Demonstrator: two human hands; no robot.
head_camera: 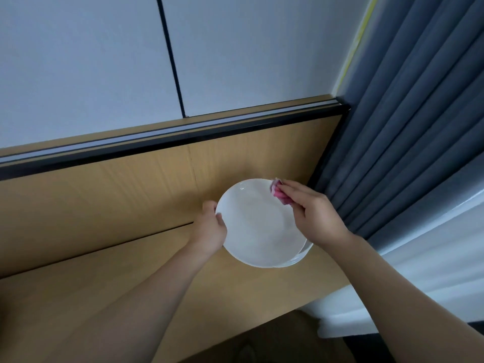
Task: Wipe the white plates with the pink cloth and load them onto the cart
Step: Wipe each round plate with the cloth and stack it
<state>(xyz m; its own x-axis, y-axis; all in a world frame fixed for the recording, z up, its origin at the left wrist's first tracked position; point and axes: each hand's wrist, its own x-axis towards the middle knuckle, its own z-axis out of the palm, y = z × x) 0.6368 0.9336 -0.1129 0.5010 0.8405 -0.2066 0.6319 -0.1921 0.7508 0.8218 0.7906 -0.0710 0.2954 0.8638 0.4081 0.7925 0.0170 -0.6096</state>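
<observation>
1. Bare forearms reach up from the bottom edge, over a wooden tabletop point(131, 297).
2. At left, the left hand point(212, 226) grips the left rim of the top white plate point(256, 224), thumb over the edge, likely steadying it against the wiping.
3. Being round, the white plate has no long axis. Its hollow face turns up toward the camera. It sits over a second plate point(303, 254), whose rim peeks out at lower right.
4. Bunched up, the pink cloth point(277, 192) lies on the upper right rim.
5. Over it, the right hand point(314, 213) clamps the cloth under its fingers, pressing down to wipe.
6. At far right hangs a grey curtain point(406, 113). No cart is in view.
</observation>
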